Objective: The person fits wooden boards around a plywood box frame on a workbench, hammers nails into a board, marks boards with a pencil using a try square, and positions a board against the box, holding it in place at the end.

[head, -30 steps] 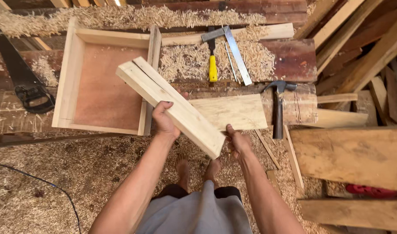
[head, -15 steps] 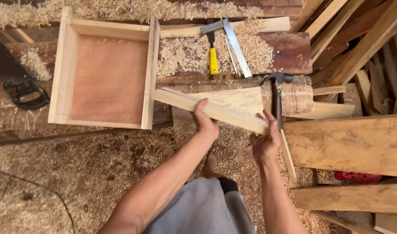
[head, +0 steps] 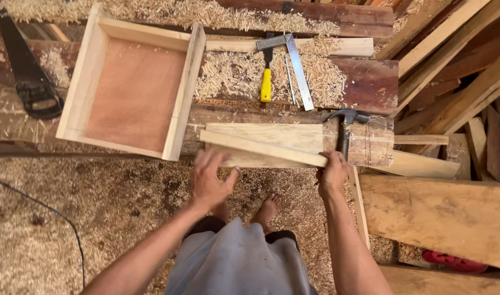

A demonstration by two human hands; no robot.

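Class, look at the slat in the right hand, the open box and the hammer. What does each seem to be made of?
Slat: pale bare wood, unfinished; grain shows.
Box: pale wooden walls, with a reddish, smooth bottom, probably plywood.
Hammer: dark head, likely steel; the handle material is unclear.
The right hand grips the slat's end.

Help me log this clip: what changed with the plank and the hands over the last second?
The plank went from raised and tilted in both hands to lying nearly flat on the flat board. The left hand has let go and hovers open just below it; the right hand still grips its right end. The open box, hammer and square stayed put.
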